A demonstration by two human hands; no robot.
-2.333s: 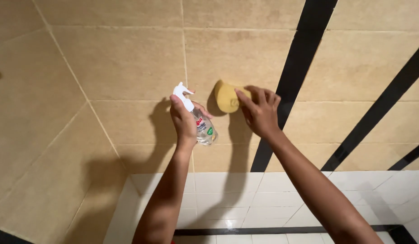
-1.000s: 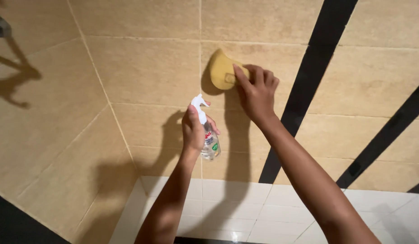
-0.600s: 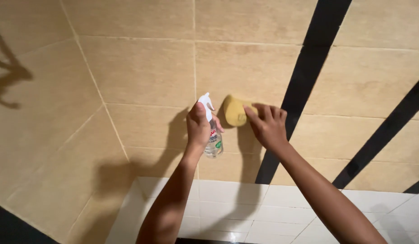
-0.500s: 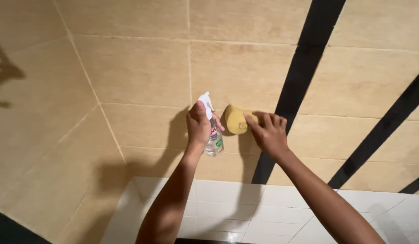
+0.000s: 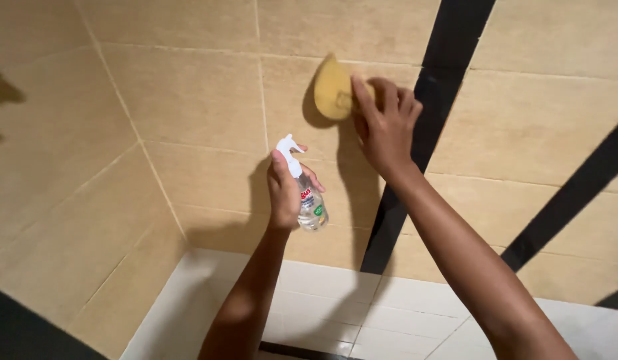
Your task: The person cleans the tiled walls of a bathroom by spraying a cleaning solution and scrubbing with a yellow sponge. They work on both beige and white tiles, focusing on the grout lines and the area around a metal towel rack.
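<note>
A wall of large beige glazed tiles crossed by black stripes meets white floor tiles below. The right hand presses a yellow oval sponge flat against the wall, fingers spread over its edge: scrubbing seems underway. The left hand, fingers wrapped closed, holds a small clear spray bottle with white trigger lower down, near the wall. Wiping on likely calls for steady pressure.

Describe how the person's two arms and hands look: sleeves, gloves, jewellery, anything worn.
Both arms are bare as far up as the head view shows, with no sleeve edge in the picture. The left hand and the right hand wear no gloves. No watch, bracelet or ring shows on either wrist or on the fingers that can be seen. Neither arm carries a bandage or marking.
</note>
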